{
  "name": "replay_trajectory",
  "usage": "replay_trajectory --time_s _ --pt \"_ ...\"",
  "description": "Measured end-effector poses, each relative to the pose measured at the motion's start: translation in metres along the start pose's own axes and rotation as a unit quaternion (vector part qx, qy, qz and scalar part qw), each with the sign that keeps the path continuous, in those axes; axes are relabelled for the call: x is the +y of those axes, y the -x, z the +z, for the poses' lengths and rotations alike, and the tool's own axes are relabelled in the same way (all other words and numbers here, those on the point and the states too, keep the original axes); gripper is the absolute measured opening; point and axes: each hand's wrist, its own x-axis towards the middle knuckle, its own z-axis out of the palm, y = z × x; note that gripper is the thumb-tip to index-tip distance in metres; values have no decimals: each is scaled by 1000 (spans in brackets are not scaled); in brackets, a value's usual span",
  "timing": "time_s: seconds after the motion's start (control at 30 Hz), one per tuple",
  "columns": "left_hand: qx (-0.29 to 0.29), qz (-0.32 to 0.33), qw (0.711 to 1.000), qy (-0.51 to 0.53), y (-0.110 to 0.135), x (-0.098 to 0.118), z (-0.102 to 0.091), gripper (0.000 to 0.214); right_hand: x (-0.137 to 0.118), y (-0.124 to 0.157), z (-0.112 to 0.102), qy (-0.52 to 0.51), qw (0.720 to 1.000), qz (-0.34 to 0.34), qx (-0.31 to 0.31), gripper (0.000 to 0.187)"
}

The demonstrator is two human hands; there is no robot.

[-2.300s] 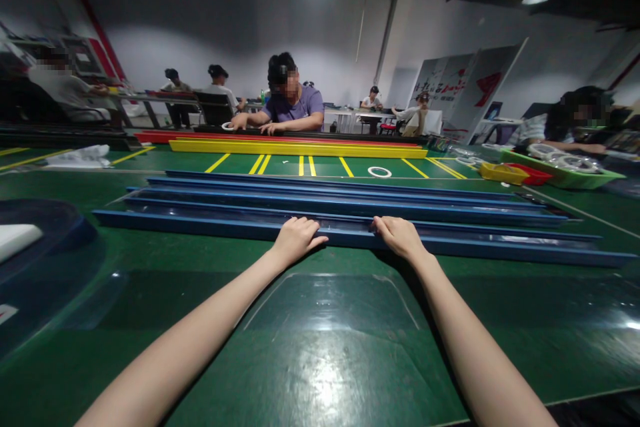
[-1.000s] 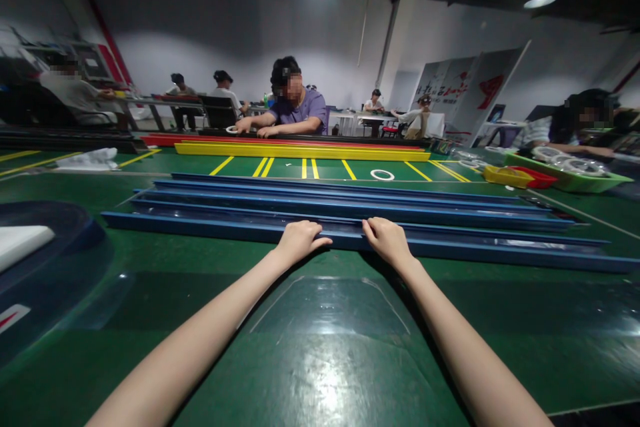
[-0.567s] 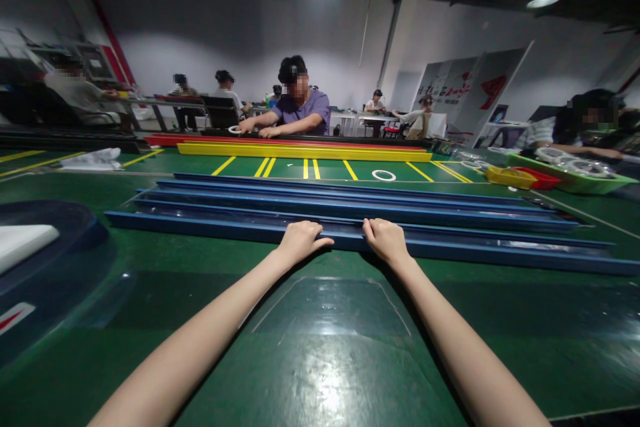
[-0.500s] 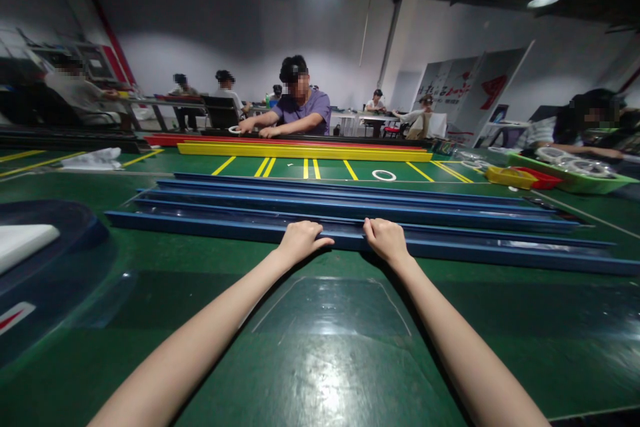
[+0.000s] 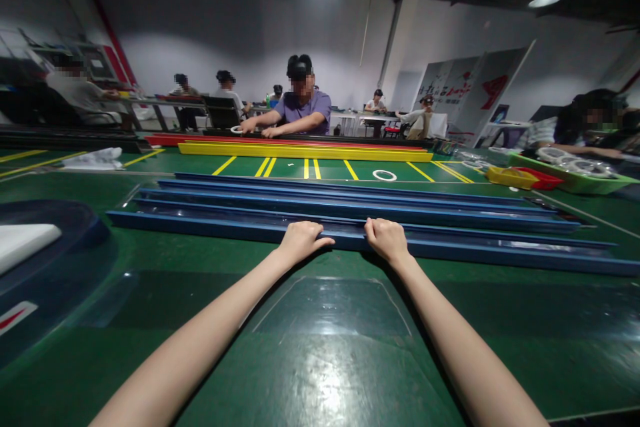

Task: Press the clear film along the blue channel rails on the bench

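Head: front blue channel (image 5: 349, 241), long axis crosswise, right end nearer, in grip of left hand (image 5: 301, 241) and right hand (image 5: 387, 238)

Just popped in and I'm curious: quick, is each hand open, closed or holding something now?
Left hand: closed on the nearest blue rail, thumb outstretched.
Right hand: closed on the same rail.

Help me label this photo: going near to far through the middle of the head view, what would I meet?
Left hand and right hand on the front blue channel, blue channelling behind it, white ring, yellow channel, red strip, person in purple.
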Motion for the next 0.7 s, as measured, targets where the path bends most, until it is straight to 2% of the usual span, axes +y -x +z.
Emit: replay_trajectory --time_s 0.43,0.7 --pt "58 60 995 -61 6 1 7 42 1 0 2 9 1000 0 4 47" --pt "64 69 994 -60 7 2 5 40 1 0 2 6 1000 -1 10 46"
